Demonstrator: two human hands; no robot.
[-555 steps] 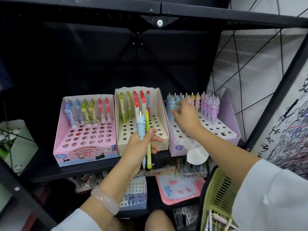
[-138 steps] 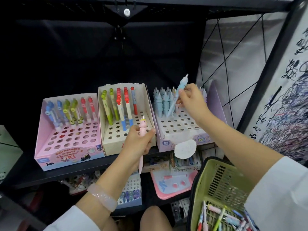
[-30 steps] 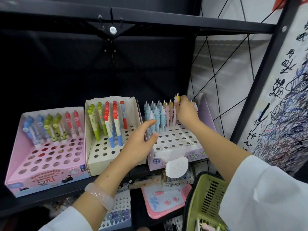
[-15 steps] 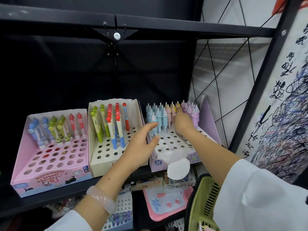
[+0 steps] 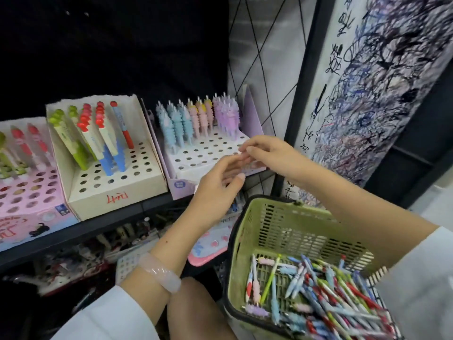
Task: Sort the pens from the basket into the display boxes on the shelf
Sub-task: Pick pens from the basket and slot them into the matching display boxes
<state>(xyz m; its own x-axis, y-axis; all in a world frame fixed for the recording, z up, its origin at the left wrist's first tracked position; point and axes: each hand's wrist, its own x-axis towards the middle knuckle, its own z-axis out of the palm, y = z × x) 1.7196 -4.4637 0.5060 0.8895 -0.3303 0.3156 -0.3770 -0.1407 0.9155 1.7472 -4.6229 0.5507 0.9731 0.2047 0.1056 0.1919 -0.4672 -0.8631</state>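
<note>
A green basket [image 5: 289, 224] full of several loose pens [image 5: 318, 300] sits at the lower right. On the shelf stand three display boxes: a pink one [image 5: 31, 212] at the left, a cream one [image 5: 115, 190] in the middle and a lilac one [image 5: 250, 114] at the right with rows of blue, pink and purple pens. My left hand [image 5: 215, 185] and my right hand [image 5: 272, 153] hover empty, fingers relaxed, in front of the lilac box's front edge and above the basket.
A black shelf board [image 5: 98, 224] carries the boxes. Below it lie a pink tray [image 5: 208, 249] and more stationery. A black post [image 5: 304, 77] and a scribbled white panel [image 5: 382, 82] stand at the right. My knee [image 5: 196, 310] is under the hands.
Both hands have drawn back from the pen rows in the lilac box toward its front edge. My view has dropped, bringing the basket of pens into sight.
</note>
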